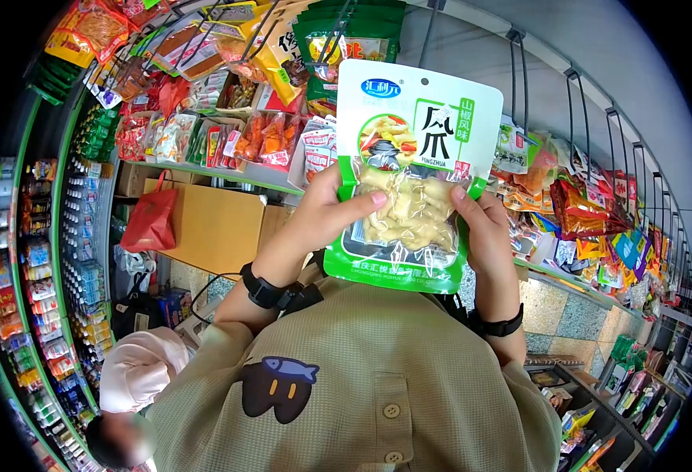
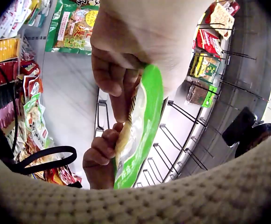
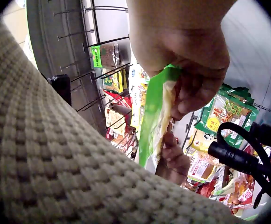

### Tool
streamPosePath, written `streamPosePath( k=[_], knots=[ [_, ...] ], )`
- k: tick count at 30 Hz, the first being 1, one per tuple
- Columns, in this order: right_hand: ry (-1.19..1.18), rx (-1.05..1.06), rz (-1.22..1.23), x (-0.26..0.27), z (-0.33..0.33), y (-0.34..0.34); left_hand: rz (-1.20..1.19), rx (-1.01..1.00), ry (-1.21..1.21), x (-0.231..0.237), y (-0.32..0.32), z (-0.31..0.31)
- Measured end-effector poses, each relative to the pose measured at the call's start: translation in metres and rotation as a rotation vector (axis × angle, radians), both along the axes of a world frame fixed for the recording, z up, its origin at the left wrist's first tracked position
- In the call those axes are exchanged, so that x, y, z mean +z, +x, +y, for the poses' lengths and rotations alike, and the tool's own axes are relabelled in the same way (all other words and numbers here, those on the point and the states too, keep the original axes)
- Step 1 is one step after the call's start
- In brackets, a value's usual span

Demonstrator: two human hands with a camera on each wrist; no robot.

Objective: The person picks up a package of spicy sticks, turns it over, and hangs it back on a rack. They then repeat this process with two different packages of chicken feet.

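Note:
Both hands hold up a green and white plastic bag of chicken feet (image 1: pixel 421 177) in front of the chest, its printed face toward the head camera. Pale pieces show through the clear window in its lower half. The left hand (image 1: pixel 329 206) grips the bag's left edge, thumb on the front, fingers behind. At the opposite edge the right hand (image 1: pixel 481 224) does the same, thumb pressed near the window's upper corner. In the left wrist view the bag (image 2: pixel 147 126) appears edge-on, with the left hand's fingers (image 2: pixel 108 77) curled behind it. Likewise, the right wrist view shows the bag (image 3: pixel 153 116) from its side.
Beyond the bag, packaged snacks (image 1: pixel 271 141) fill a shelf under hanging wire hooks (image 1: pixel 519 79). A red bag (image 1: pixel 151 220) stands by a cardboard box (image 1: pixel 212 224) at left. Drink shelves (image 1: pixel 86 259) line the far left. Another person (image 1: pixel 138 377) is at lower left.

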State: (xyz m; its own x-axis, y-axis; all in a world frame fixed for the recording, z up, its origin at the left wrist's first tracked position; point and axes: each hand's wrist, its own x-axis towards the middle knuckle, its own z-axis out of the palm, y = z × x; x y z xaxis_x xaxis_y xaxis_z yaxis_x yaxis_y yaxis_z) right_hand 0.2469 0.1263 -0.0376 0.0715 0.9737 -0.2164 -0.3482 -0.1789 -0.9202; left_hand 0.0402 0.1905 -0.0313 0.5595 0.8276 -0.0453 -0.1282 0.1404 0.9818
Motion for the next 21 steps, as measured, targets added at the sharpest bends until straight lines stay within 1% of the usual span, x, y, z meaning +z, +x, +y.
streamPosePath(
  k=[4, 9, 14, 21],
  knots=[
    [0.0, 0.0, 0.013, -0.0005, 0.0003, 0.0022, -0.005, 0.0, -0.011, -0.0015, 0.0013, 0.0004],
    [0.008, -0.002, 0.019, 0.0004, -0.0002, 0.0055, 0.008, -0.007, 0.04, -0.0006, 0.0032, 0.0009],
    [0.023, -0.005, 0.008, -0.0023, -0.0007, 0.0077, -0.019, -0.011, 0.009, 0.0035, 0.0049, -0.0012],
    [0.045, -0.011, -0.01, -0.0016, -0.0034, 0.0098, -0.006, -0.053, 0.026, 0.0009, 0.0067, -0.0011]
  ],
)
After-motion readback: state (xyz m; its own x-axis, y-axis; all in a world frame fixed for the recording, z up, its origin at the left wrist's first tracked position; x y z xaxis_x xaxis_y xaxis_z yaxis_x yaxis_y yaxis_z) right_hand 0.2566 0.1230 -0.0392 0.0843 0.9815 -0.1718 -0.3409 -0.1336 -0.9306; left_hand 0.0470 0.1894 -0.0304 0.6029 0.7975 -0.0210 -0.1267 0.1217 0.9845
